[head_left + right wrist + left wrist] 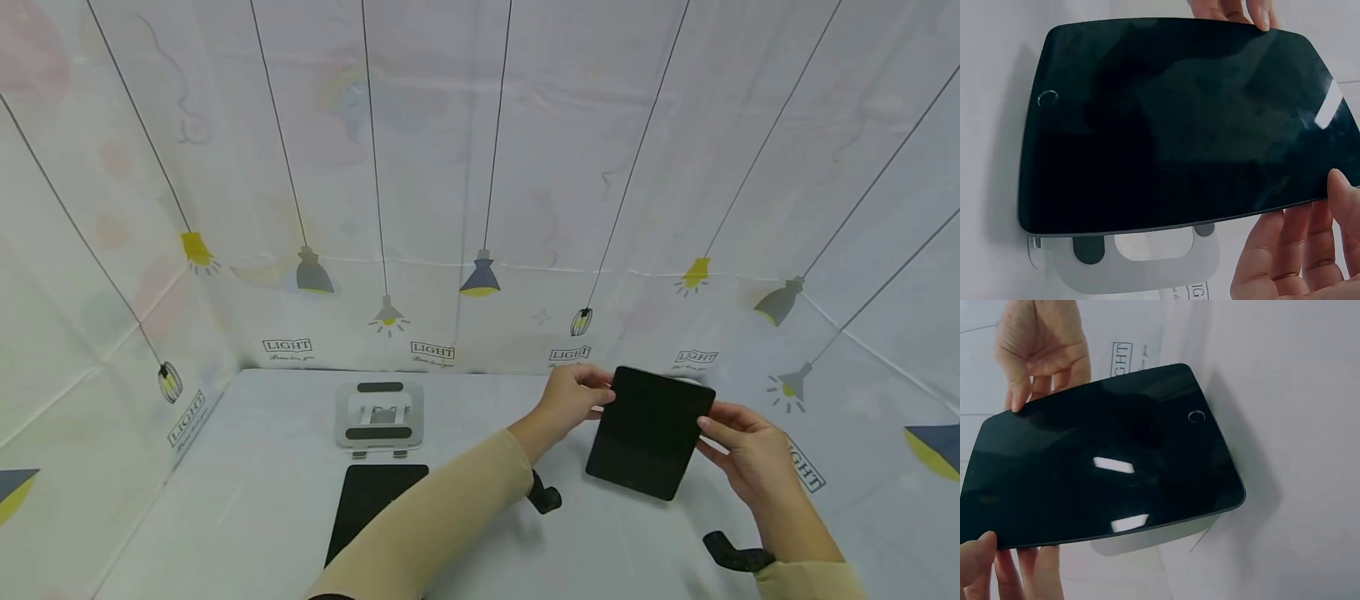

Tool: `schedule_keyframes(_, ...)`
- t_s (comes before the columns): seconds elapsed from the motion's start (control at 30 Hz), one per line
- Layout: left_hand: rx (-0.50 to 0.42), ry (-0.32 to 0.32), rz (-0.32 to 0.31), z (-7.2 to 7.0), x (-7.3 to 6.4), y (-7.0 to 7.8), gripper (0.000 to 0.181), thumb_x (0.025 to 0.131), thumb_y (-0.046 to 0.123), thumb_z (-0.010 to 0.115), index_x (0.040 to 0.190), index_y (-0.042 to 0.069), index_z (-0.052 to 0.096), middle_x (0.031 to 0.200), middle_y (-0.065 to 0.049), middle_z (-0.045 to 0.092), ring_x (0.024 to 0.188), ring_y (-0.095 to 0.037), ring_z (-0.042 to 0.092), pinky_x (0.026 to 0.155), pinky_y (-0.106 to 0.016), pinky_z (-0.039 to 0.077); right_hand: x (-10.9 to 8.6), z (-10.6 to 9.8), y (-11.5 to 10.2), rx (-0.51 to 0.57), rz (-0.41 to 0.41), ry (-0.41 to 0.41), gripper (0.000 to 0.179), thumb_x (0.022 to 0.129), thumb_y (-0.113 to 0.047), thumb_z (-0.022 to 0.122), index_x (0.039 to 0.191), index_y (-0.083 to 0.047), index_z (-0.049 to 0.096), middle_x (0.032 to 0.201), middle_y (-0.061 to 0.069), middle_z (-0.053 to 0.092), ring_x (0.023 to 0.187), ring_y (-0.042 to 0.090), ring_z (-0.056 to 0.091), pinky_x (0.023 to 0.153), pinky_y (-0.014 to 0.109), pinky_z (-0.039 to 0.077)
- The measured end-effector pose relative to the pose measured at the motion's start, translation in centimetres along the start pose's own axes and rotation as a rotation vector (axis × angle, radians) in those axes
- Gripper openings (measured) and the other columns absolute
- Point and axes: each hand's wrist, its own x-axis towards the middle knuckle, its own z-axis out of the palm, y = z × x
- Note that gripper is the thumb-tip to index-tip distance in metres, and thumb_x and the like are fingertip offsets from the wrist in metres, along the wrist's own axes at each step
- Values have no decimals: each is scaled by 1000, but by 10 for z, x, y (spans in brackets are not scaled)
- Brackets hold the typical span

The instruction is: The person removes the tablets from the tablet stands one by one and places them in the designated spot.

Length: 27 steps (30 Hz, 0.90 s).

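Note:
Both hands hold a black tablet [651, 433] with a dark screen, tilted upright on the right side of the table. My left hand [567, 402] pinches its left edge near the top, thumb on the front and fingers behind. The opposite edge is pinched by my right hand [750, 450] in the same way. A round home button shows at the tablet's lower end in the wrist views. Behind the tablet, mostly hidden by it, a silver stand [1200, 269] with dark pads shows in the right wrist view.
Another silver stand [379, 434] with dark pads is at the back left of the white table [255, 467]. In front of it lies a second black tablet [375, 500], partly covered by the left sleeve [442, 517]. A lamp-patterned cloth [420, 167] hangs behind.

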Motion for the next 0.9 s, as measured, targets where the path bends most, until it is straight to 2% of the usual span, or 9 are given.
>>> schedule_keyframes(0.3, 15, 22, -45, -6, -7, -1, 15, 95, 3, 80, 100, 18, 80, 99, -2, 77, 83, -14, 75, 81, -48, 69, -3, 5, 4, -80, 32, 28, 18, 97, -2, 78, 109, -17, 81, 95, -11, 74, 86, 9, 73, 75, 27, 66)
schedule_keyframes(0.5, 5, 46, -86, -7, -14, -4, 16, 94, 2, 81, 99, 17, 79, 98, -3, 76, 82, -16, 75, 75, -43, 70, -5, 8, 8, -145, 60, 37, 17, 97, -9, 81, 111, -18, 81, 95, -12, 75, 86, 8, 74, 76, 26, 66)
schedule_keyframes(0.9, 7, 61, -130, -10, -22, -12, 16, 93, 1, 81, 97, 17, 79, 90, 0, 73, 78, -16, 75, 68, -38, 69, -8, 11, 17, -228, 94, 60, 16, 97, -11, 82, 109, -22, 81, 92, -13, 73, 84, 6, 72, 73, 26, 65)
